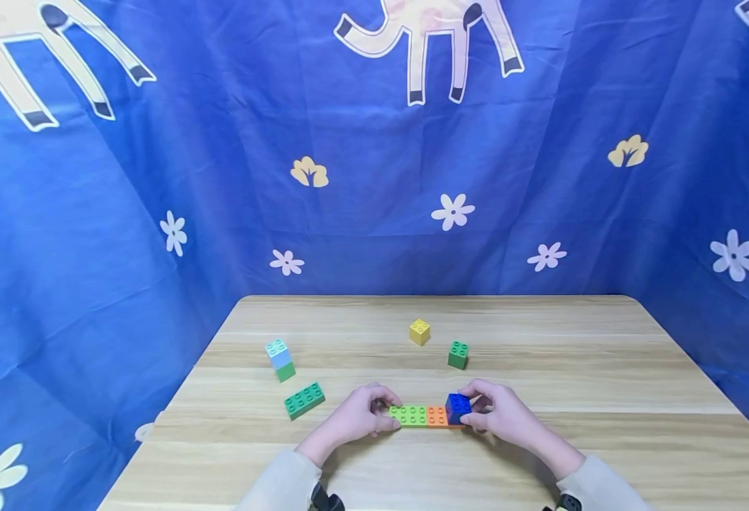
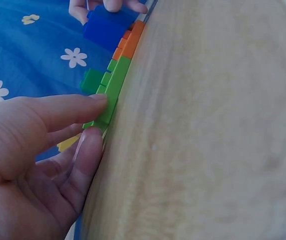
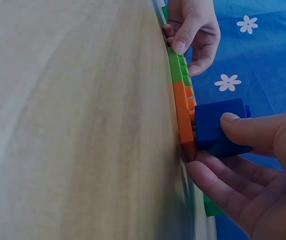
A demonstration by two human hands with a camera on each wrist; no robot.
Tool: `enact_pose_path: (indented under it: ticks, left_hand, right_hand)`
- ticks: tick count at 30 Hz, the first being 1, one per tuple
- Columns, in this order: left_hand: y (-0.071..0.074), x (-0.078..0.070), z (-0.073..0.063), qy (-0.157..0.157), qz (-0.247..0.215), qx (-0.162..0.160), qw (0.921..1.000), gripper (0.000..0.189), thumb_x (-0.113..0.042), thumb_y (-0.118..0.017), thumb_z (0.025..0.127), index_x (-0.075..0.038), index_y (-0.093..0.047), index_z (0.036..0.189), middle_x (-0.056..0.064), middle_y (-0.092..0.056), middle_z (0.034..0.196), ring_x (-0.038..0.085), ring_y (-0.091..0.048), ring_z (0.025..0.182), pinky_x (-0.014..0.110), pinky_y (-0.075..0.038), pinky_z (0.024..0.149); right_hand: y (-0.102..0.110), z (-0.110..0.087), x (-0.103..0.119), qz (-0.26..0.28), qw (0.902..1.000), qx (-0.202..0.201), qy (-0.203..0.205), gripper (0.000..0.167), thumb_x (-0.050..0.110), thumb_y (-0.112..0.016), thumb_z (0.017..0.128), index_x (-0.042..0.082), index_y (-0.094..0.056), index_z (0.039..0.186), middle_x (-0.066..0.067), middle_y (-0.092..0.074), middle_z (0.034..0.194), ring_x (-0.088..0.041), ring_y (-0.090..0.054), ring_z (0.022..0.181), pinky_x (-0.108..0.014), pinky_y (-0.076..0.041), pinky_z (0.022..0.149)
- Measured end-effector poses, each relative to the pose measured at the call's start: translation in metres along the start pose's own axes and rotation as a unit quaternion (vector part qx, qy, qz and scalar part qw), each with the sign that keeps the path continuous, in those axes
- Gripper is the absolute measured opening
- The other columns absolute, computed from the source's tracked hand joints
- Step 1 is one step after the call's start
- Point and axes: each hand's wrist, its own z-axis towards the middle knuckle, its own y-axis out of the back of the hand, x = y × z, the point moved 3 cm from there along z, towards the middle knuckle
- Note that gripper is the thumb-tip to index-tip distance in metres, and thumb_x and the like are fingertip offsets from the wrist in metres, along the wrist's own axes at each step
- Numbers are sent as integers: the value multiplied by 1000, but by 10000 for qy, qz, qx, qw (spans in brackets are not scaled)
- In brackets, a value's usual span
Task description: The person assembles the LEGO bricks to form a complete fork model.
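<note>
A flat lime-green building brick (image 1: pixel 412 416) and an orange one (image 1: pixel 436 416) lie end to end in a row on the table. My left hand (image 1: pixel 363 411) pinches the lime brick's left end between thumb and fingers. A square blue brick (image 1: pixel 458 407) stands upright over the orange brick's right end, pinched by my right hand (image 1: pixel 500 410). In the right wrist view the blue brick (image 3: pixel 222 127) is against the orange studs; whether it is fully seated I cannot tell.
Behind the row stand a small green brick (image 1: pixel 458 355) and a yellow brick (image 1: pixel 419 332). To the left lie a long green brick (image 1: pixel 305 401) and a light-blue brick (image 1: pixel 278 353) joined to a green one (image 1: pixel 286 372). A blue patterned curtain (image 1: pixel 374 177) surrounds the wooden table (image 1: pixel 540 326).
</note>
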Motion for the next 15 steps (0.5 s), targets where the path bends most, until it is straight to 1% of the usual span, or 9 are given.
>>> enact_pose_path:
  ticks: [2, 8, 12, 15]
  left_hand:
    - [0, 0, 0, 4, -27, 18, 10000, 29, -7, -76, 74, -6, -65, 101, 8, -52, 93, 15, -51, 68, 24, -52, 48]
    - [0, 2, 2, -5, -43, 25, 10000, 30, -9, -76, 74, -6, -65, 101, 9, -53, 93, 15, -51, 66, 23, -51, 48]
    - [1, 3, 3, 11, -37, 38, 10000, 30, -9, -76, 73, -7, -65, 101, 9, -53, 93, 15, -51, 67, 23, -51, 48]
    - [1, 3, 3, 38, -41, 59, 10000, 30, -9, -77, 73, -7, -65, 101, 8, -53, 92, 16, -51, 67, 23, -51, 48]
  right_hand:
    - [0, 0, 2, -96, 9999, 42, 77, 29, 3, -74, 76, 2, -61, 103, -13, -62, 97, -19, -61, 76, -27, -55, 55]
    - [0, 4, 6, -704, 9972, 12, 265, 27, 4, -74, 76, 5, -61, 99, -9, -64, 95, -15, -60, 76, -23, -53, 58]
    - [0, 4, 8, -741, 9969, 21, 253, 27, 4, -74, 75, 5, -61, 98, -9, -63, 96, -14, -60, 76, -23, -53, 59]
    - [0, 5, 9, -891, 9956, 36, 271, 27, 5, -75, 75, 5, -62, 99, -8, -64, 96, -14, -59, 77, -23, -52, 61]
